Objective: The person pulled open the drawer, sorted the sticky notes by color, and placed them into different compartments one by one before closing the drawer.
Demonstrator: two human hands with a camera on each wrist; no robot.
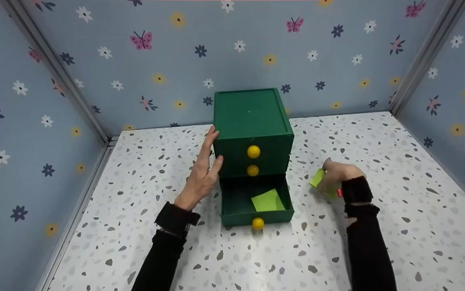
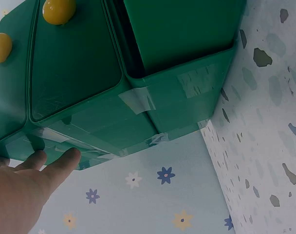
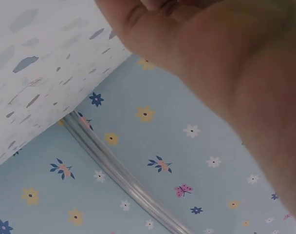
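A green drawer unit (image 1: pixel 252 115) with yellow round knobs stands near the back wall. Its bottom drawer (image 1: pixel 236 219) is pulled out, with a lime-green square of paper (image 1: pixel 268 201) lying inside. My left hand (image 1: pixel 200 180) rests against the unit's left side, fingers fairly straight; the left wrist view shows these fingers (image 2: pixel 63 165) on the taped side. To the right of the unit, my right hand (image 1: pixel 339 174) grips another lime-green paper piece (image 1: pixel 316 178) just above the table. A small red patch (image 1: pixel 339 192) shows beside it. In the right wrist view that paper is out of sight.
The speckled white table (image 1: pixel 135 250) reaches around the unit. Flower-patterned panels (image 1: pixel 240 48) enclose it at the back and both sides, with metal strips (image 1: pixel 60 72) at the corners. The upper two drawers, with yellow knobs (image 1: pixel 253 152), are closed.
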